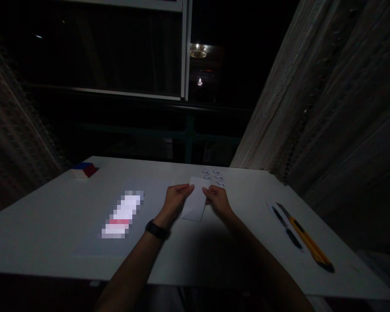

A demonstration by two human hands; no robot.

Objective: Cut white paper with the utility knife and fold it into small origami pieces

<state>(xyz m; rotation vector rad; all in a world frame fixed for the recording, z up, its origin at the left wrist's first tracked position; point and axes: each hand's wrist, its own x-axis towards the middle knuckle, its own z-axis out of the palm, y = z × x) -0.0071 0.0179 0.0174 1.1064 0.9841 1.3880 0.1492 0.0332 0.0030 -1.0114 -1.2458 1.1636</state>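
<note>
Between my two hands is a narrow folded sheet of white paper (pixel 195 203), held just above the table. My left hand (pixel 176 198) pinches its left edge, thumb on top. The right edge is gripped by my right hand (pixel 218 197), also with the thumb on top. Just beyond my right hand lie several small paper pieces (pixel 217 175) with dark handwritten marks, too small to read. A dark watch band circles my left wrist.
On the white table (pixel 247 242), a lit, pixelated screen (pixel 121 216) rests on a larger sheet at left. A red, blue and white block (pixel 84 170) sits at the far left corner. A pen (pixel 287 228) and a yellow box cutter (pixel 307 240) lie at right. Curtains (pixel 273 95) flank a dark window.
</note>
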